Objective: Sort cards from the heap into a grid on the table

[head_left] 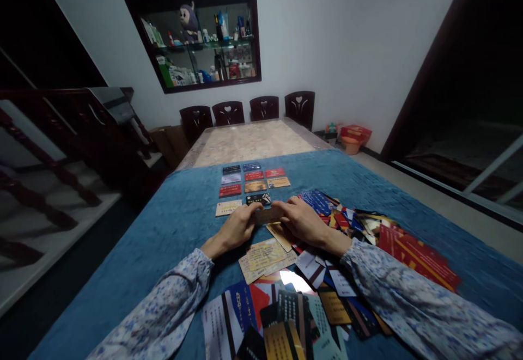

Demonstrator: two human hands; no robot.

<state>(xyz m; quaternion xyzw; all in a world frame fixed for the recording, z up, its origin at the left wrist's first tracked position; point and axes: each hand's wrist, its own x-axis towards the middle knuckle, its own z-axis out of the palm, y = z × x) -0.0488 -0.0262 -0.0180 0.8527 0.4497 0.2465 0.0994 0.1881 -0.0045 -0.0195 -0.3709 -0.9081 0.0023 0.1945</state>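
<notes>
My left hand (240, 223) and my right hand (303, 221) pinch a brownish card (267, 216) between them, one at each end. Just beyond it lies a black card (258, 199) with a light pattern. Several cards sit in rough rows farther up the cloth, among them a red card (230, 190), a gold card (255, 186) and a cream card (228, 208). Beneath my hands is a loose pile of cards, with yellowish cards (267, 256) on top. A dark blue card (316, 202) rests beside my right hand.
A blue cloth (171, 240) covers the near part of the table (249, 139). More mixed cards, including large red ones (417, 254), spread to the right. Several dark chairs (265, 108) stand at the far end. A stair railing (44, 169) runs along the left.
</notes>
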